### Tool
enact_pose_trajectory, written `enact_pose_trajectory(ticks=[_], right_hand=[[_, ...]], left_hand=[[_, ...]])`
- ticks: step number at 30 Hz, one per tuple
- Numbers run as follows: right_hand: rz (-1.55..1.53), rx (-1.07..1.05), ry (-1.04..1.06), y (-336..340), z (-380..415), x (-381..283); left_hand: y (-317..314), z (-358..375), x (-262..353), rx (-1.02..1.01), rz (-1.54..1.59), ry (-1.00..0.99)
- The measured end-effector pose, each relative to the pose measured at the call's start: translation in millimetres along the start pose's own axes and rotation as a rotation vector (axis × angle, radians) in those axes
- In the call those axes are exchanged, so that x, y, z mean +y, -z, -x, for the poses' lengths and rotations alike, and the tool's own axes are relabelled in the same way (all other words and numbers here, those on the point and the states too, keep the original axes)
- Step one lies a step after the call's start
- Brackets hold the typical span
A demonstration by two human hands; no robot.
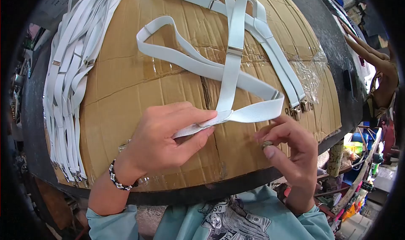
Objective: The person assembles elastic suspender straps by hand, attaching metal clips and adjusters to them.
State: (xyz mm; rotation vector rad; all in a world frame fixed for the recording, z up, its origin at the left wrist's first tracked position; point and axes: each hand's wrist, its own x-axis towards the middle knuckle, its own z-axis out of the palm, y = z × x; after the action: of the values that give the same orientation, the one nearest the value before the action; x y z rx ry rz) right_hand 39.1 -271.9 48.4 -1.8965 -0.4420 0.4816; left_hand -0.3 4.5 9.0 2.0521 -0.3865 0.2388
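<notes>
Left hand pinches white elastic strap end on cardboard sheet; right hand grips small metal clip, mostly hidden by fingers. Left of cardboard: strap stack. Upper right: more straps w/ clips, cut off at top.

The left hand lies palm down, wrist near and left, with a beaded band around the wrist; thumb and fingers are pinched together, pointing right. The right hand sits just right of it, fingers curled inward, thumb and forefinger closed in a fine grip. Both forearms come up from near, in light blue sleeves.
</notes>
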Motion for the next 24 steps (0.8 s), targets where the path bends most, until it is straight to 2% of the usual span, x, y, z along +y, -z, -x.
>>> enact_pose_trajectory(ticks=[6,17,20,24], right_hand=[[-0.118,0.149,0.265,-1,-8,3],[0.277,0.170,0.649,-8,-38,-27],[0.439,0.208,0.720,-13,-45,-36],[0.502,0.199,0.775,-18,-62,-35]], left_hand=[[0,0,1,-0.037,-0.008,0.016],[1,5,-1,-0.065,0.092,0.085],[4,2,2,-0.126,0.044,0.083],[3,0,9,-0.176,-0.131,-0.018]])
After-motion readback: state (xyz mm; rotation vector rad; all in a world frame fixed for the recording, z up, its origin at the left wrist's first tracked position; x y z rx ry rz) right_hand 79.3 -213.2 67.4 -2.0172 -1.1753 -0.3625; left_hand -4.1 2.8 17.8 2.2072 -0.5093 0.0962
